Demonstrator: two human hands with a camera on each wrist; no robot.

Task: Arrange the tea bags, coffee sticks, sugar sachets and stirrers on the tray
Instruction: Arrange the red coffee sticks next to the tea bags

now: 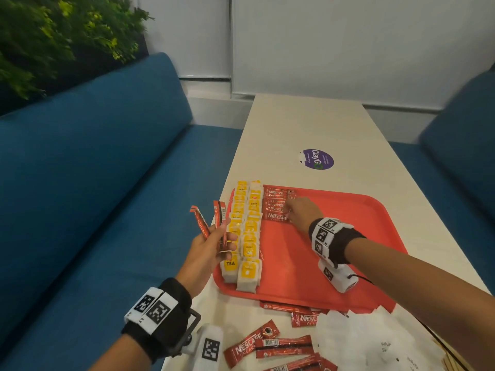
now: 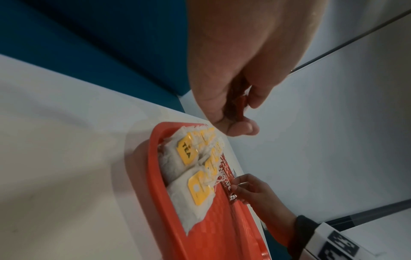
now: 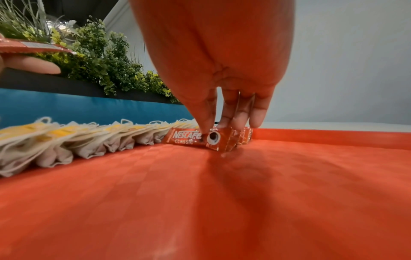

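Observation:
A red tray [image 1: 348, 236] lies on the white table. Two columns of yellow-tagged tea bags [image 1: 249, 231] fill its left side. Beside them at the far end is a row of red coffee sticks [image 1: 277, 202]. My right hand [image 1: 290, 211] reaches down onto that row. Its thumb and fingertips pinch the nearest coffee stick [image 3: 191, 139], which leans on edge against the others. My left hand [image 1: 222, 245] hovers over the tray's left rim and grips several coffee sticks [image 1: 220, 218] upright. Those sticks [image 2: 239, 105] show between its thumb and fingers in the left wrist view.
Loose coffee sticks [image 1: 270, 344] lie on the table in front of the tray, next to white sugar sachets [image 1: 361, 338]. Wooden stirrers [image 1: 450, 360] peek in at the bottom right. A purple sticker [image 1: 317, 159] sits farther up the table. Blue sofas [image 1: 107, 183] flank both sides.

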